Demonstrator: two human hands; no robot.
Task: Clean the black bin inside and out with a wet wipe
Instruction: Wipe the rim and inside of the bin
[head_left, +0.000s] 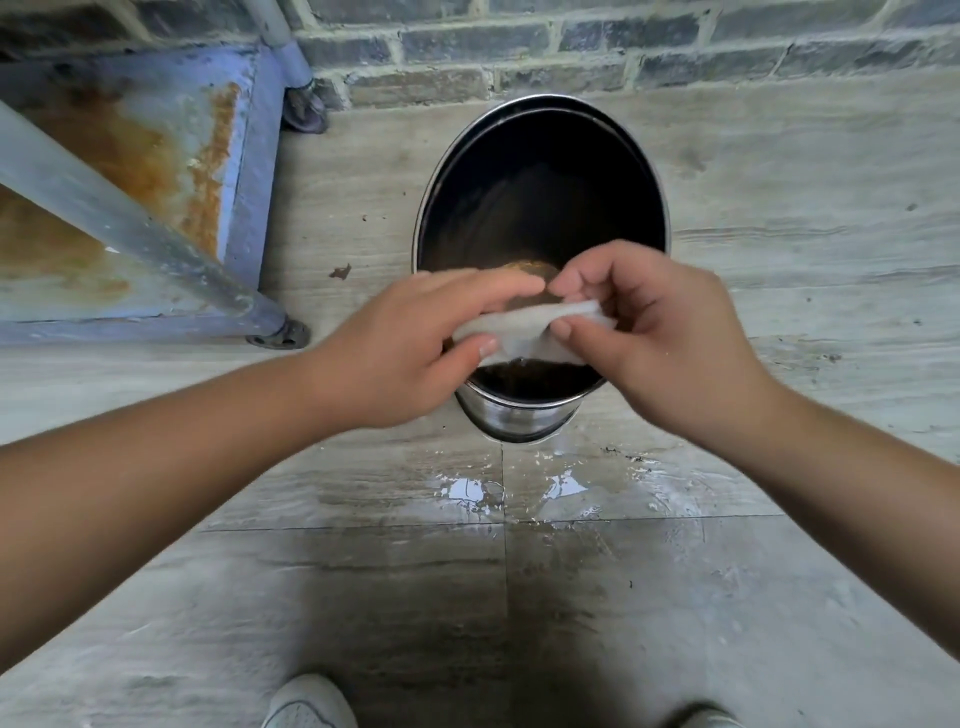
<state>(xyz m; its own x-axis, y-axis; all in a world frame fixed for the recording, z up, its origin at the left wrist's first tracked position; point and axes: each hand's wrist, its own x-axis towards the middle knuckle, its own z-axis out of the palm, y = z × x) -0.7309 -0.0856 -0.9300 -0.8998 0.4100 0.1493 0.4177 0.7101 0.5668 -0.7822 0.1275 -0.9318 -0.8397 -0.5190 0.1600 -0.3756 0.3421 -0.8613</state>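
Over the mouth of the black bin (540, 197), both hands hold a white wet wipe (530, 332) stretched between them. The left hand (415, 343) pinches the wipe's left end between thumb and curled fingers, while the right hand (654, 332) pinches the right end the same way; the wipe hangs as a thin, damp, crumpled strip, slightly translucent. Round and open-topped, the bin stands upright on the floor (779, 218) close to the brick wall (519, 57), its inside dark and glossy with a brownish smear low on the near inner wall. Its rim is bright metal, and the part of the outer wall visible below the hands is shiny and silvery. Pale tiles with a streaky, wood-like grain make up the floor, and a shallow puddle (498, 488) glints just in front of the bin. At the left stands a blue metal frame (156, 156), rust-stained, on small castors. Two white shoe (311, 701) tips show at the bottom edge.
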